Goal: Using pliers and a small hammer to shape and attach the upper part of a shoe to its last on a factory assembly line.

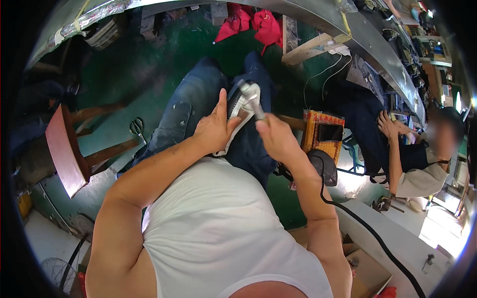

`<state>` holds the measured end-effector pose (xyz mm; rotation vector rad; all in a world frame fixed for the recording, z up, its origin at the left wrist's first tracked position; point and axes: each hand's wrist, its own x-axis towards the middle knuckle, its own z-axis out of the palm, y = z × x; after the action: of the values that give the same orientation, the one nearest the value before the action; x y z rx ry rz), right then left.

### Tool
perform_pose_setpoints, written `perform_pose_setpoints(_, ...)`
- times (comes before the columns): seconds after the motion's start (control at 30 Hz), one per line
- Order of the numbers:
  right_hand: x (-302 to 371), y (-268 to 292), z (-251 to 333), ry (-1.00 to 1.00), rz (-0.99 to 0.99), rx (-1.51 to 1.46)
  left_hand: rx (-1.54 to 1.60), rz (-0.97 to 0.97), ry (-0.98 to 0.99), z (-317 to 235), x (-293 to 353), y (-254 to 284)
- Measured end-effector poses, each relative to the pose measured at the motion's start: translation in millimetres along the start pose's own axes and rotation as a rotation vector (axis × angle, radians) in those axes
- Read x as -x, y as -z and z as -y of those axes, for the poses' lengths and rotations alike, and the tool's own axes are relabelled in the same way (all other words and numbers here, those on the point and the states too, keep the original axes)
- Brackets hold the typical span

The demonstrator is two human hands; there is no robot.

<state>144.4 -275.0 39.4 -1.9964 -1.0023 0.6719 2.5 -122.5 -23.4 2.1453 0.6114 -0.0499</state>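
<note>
A pale-rimmed shoe (235, 108) rests lengthwise on my lap, with a brownish inner part showing. My left hand (213, 130) holds it from the left side, thumb against the shoe and index finger stretched out along its outer edge. In my right hand (276, 136) is a hammer (255, 105), gripped by the handle. The hammer's metal head, smeared by motion, is over the far end of the shoe. How the shoe's underside rests on my legs is hidden.
A wooden stool (67, 151) stands at left, near black-handled scissors (137, 128) on the green floor. At right, a phone (330, 132) lies on an orange woven seat (313, 130). Another person (422, 159) sits farther right. A metal-edged bench (377, 54) curves across the far side.
</note>
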Motion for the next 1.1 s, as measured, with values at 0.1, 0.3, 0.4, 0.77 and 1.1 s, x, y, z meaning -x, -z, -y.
perform_pose_setpoints(0.1,-2,15,18,-0.26,0.343,0.266,0.036,0.12,0.178,-1,-2,9)
perform_pose_setpoints(0.3,17,4,18,-0.271,0.353,0.318,0.394,0.469,-0.083,30,11,27)
perform_pose_setpoints(0.4,28,6,32,-0.114,0.183,0.184,0.458,0.563,-0.05,36,15,31)
perform_pose_setpoints(0.77,71,-25,-32,-0.416,0.049,-0.35,0.883,0.384,0.221,33,-45,36)
perform_pose_setpoints(1.1,64,-25,-39,-0.525,-0.018,-0.349,1.687,0.444,0.063,-36,-57,118)
